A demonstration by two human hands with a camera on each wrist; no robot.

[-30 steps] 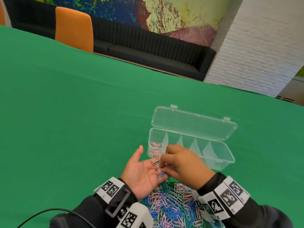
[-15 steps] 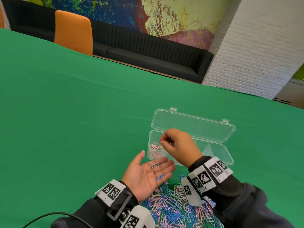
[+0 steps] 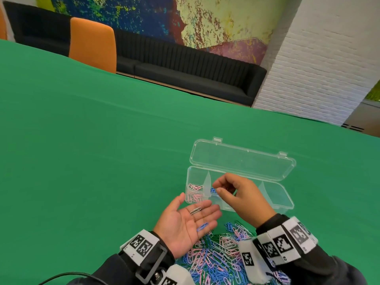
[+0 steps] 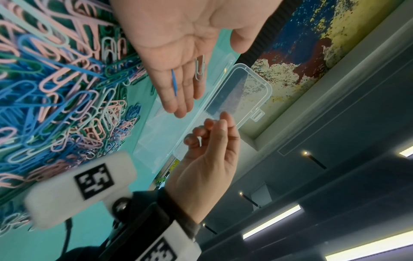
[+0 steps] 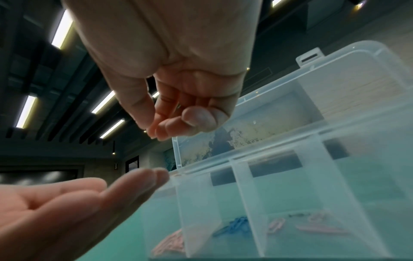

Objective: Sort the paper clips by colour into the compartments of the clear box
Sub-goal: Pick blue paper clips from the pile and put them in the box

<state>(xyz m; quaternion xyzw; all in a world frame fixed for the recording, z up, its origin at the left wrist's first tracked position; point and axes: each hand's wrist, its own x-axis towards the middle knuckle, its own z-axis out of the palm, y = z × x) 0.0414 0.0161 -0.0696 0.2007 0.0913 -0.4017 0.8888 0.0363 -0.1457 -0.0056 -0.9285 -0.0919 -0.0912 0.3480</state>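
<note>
The clear box [image 3: 277, 199] lies open on the green table, lid [image 3: 242, 159] back. Pink clips [image 3: 194, 192] fill its leftmost compartment and blue clips [image 3: 213, 190] lie in the second. My right hand [image 3: 224, 187] hovers over the second compartment, fingers loosely curled, thumb and forefinger apart, nothing visible between them. My left hand [image 3: 185, 223] lies palm up just in front of the box, with a white clip [image 3: 195, 210] and a blue clip [image 3: 202, 226] resting on its fingers. A mixed pile of clips [image 3: 222, 256] lies below both wrists.
Bare green cloth stretches left of and beyond the box. An orange chair [image 3: 92, 46] and a black sofa [image 3: 185, 66] stand past the far table edge. A black cable [image 3: 61, 276] runs from my left sleeve.
My right hand lifted a pink clip off the left palm, carried it over the box, and now hangs there with thumb and forefinger parted. The left palm stayed put.
</note>
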